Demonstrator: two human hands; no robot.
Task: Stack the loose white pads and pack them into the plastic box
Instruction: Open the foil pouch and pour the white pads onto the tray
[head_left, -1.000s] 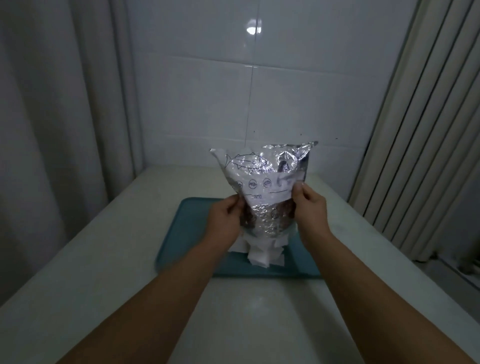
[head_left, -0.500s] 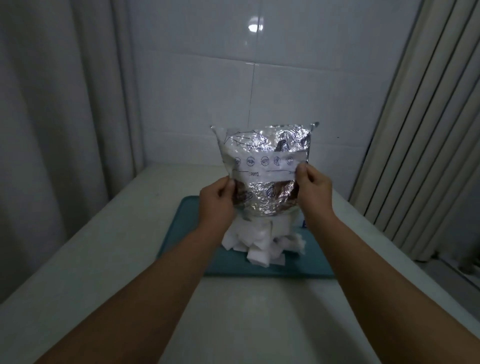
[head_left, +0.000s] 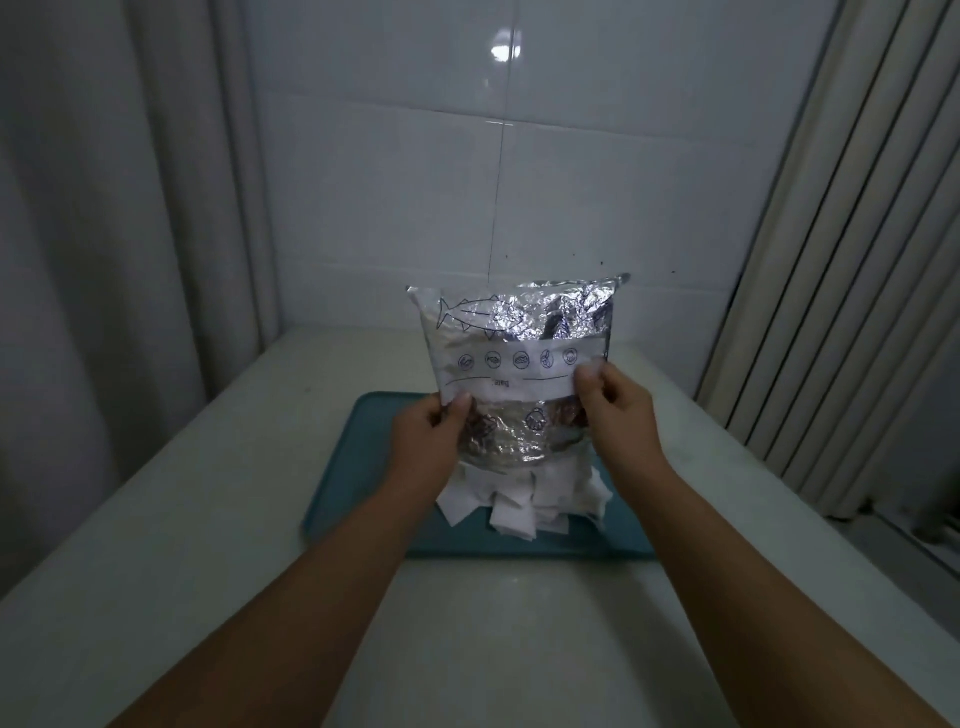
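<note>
A crinkled silver foil bag (head_left: 519, 364) is pinched at its side edges by the left hand (head_left: 434, 434) and the right hand (head_left: 615, 402) and held upright above the counter (head_left: 208, 519). Below it, the loose white pads (head_left: 519, 501) are heaped on a teal tray (head_left: 363, 467) set toward the counter's far edge, by the tiled wall (head_left: 415, 182).

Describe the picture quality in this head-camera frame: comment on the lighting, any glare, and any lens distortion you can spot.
Head view: dim, bluish light overall; a bright glare spot on the wall tile; crinkled highlights glint on the foil bag held by the left hand and right hand; wide-angle bending curves the curtain and blinds; the white pads on the tray look soft.
</note>
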